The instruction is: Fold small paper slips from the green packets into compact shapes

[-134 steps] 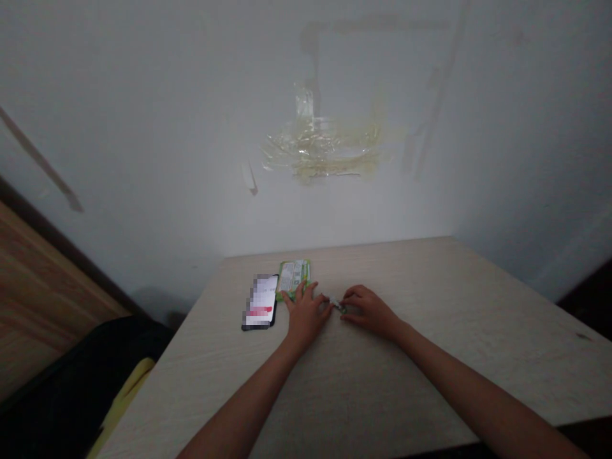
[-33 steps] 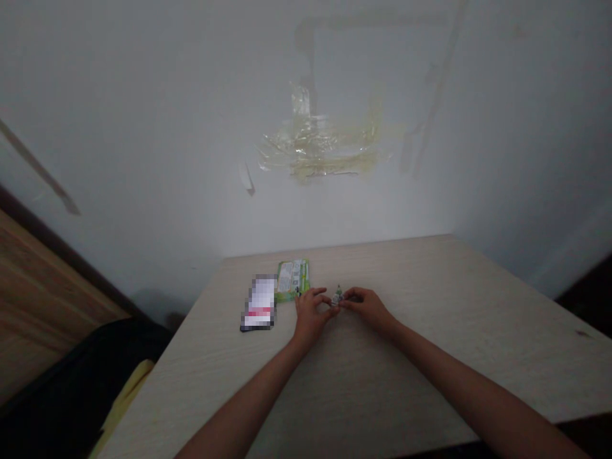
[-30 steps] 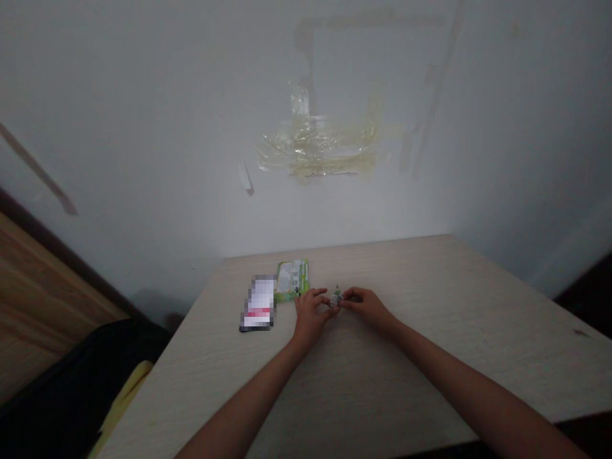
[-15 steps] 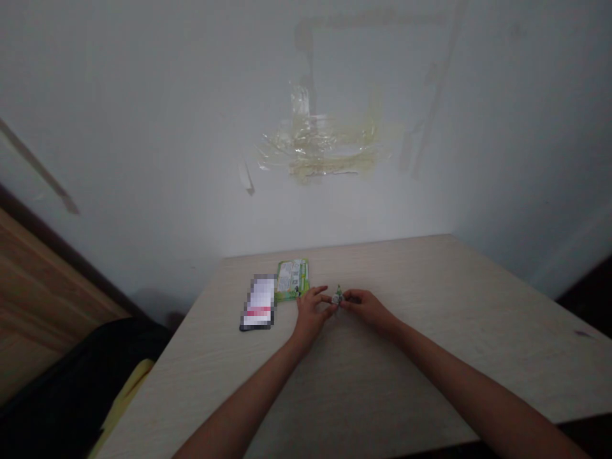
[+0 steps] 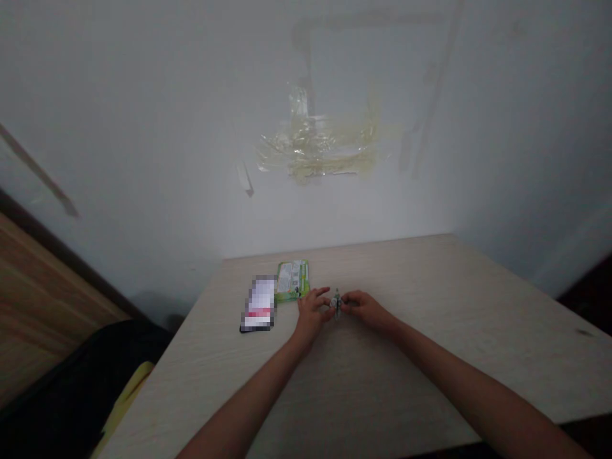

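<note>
My left hand (image 5: 312,312) and my right hand (image 5: 366,308) meet near the middle of a pale wooden table (image 5: 430,357). Both pinch a tiny grey and green object (image 5: 337,301) held upright between their fingertips; it is too small to name. A green and white packet (image 5: 292,279) lies flat just beyond my left hand. A phone (image 5: 259,304) with a lit screen lies left of the packet.
A white wall with old yellowed tape marks (image 5: 315,143) rises right behind the table. A dark bag with a yellow part (image 5: 90,395) sits on the floor at the left, beside a wooden panel (image 5: 43,287).
My left hand has come off the green packet and joined the right at the small object, which now stands upright between the fingertips instead of lying low on the table.
</note>
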Available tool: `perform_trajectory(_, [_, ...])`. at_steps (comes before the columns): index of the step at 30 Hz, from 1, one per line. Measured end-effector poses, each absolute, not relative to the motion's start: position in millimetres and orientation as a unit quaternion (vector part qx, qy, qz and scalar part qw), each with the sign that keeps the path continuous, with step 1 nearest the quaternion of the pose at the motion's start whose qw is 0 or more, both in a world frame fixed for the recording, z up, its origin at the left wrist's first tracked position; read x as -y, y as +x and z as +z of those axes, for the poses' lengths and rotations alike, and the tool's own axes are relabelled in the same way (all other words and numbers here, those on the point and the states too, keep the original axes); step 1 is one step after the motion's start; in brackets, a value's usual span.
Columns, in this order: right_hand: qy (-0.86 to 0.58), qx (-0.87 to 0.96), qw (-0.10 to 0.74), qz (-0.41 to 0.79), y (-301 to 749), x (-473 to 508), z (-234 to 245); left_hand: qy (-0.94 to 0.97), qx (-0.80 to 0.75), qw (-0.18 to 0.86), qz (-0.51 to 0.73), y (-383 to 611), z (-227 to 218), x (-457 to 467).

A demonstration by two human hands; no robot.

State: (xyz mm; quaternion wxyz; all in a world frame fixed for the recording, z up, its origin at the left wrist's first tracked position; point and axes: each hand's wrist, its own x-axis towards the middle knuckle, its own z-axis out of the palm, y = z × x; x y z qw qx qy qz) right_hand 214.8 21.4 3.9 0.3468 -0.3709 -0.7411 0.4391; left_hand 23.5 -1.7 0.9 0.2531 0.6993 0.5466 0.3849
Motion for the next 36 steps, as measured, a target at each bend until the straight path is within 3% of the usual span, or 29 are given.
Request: perform_trajectory(36, [-0.347,0.676,0.357,0.544,218.6,-24.4,-1.3,0.679,-0.525,0.316,0.403,24.0,6.3,2.3])
